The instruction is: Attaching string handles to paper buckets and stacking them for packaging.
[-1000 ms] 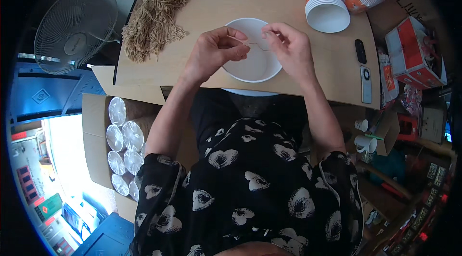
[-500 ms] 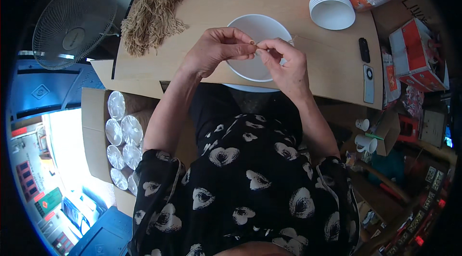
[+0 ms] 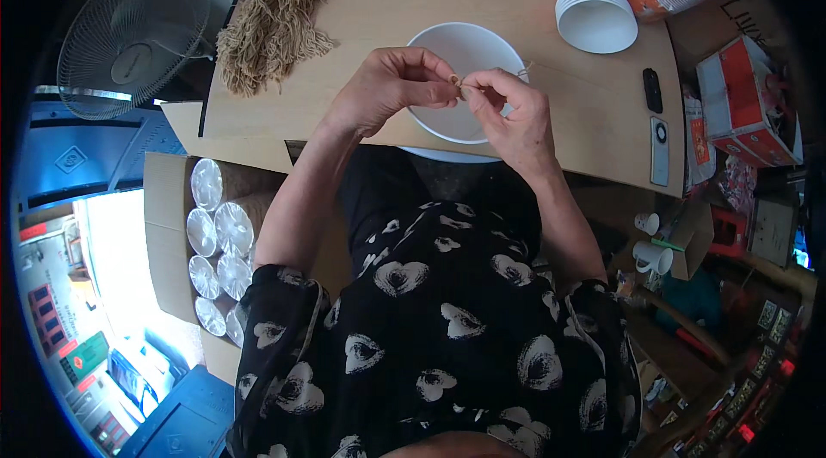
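Between my two hands is a thin tan string (image 3: pixel 458 80) with a small loop in it, held over a large white paper bucket (image 3: pixel 452 124). My left hand (image 3: pixel 391 92) pinches the string near the loop with thumb and forefinger. Close beside it, my right hand (image 3: pixel 514 110) grips the same string between its fingertips. A loose end of string shows past the right hand, by the bucket's rim. Up on the left of the table lies a thick bundle of tan strings (image 3: pixel 280 19). Exactly how the string runs between my fingertips is too small to tell.
On the table (image 3: pixel 594 127), stacked orange and white paper buckets (image 3: pixel 595 15) lie at the far right. A black object (image 3: pixel 651 90) and a white remote (image 3: pixel 660 151) sit near its right edge. Left are a fan (image 3: pixel 133 36) and a carton of wrapped cups (image 3: pixel 168 226).
My fingertips have drawn slightly apart, and the small loop in the string shows more clearly between them. Both hands keep their grip over the bucket.
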The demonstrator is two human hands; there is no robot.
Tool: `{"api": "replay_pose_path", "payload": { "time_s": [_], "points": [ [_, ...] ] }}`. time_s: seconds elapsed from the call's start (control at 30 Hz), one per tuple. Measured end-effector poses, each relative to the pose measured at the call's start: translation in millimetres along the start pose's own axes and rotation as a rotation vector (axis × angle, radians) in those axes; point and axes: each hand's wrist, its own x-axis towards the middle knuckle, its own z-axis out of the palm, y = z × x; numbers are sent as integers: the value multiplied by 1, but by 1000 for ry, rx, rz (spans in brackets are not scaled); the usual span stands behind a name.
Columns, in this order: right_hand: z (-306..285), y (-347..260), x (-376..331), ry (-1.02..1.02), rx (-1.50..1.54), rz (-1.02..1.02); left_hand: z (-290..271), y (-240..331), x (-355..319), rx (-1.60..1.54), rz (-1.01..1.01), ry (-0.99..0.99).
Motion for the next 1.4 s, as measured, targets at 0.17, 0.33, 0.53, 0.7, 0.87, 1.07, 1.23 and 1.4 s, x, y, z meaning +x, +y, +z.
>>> {"api": "replay_pose_path", "payload": {
  "time_s": [0.17, 0.33, 0.53, 0.7, 0.87, 1.07, 1.23, 1.4],
  "points": [
    [3, -1, 0, 29, 16, -31, 5, 2, -4, 15, 7, 30],
    [3, -2, -2, 44, 100, 34, 9, 1, -6, -20, 40, 79],
    [1, 5, 3, 20, 279, 151, 20, 3, -10, 190, 129, 138],
    [-6, -1, 7, -48, 336, 289, 27, 3, -13, 326, 189, 181],
    [-5, 4, 7, -58, 393, 319, 29, -3, -13, 339, 216, 193],
    [-8, 4, 5, -39, 400, 340, 24, -1, -10, 166, 150, 164],
    [-4, 2, 5, -58, 396, 276, 19, -1, -9, 99, 83, 166],
    [-4, 2, 6, -62, 307, 250, 23, 1, -9, 290, 136, 169]
  ]
}}
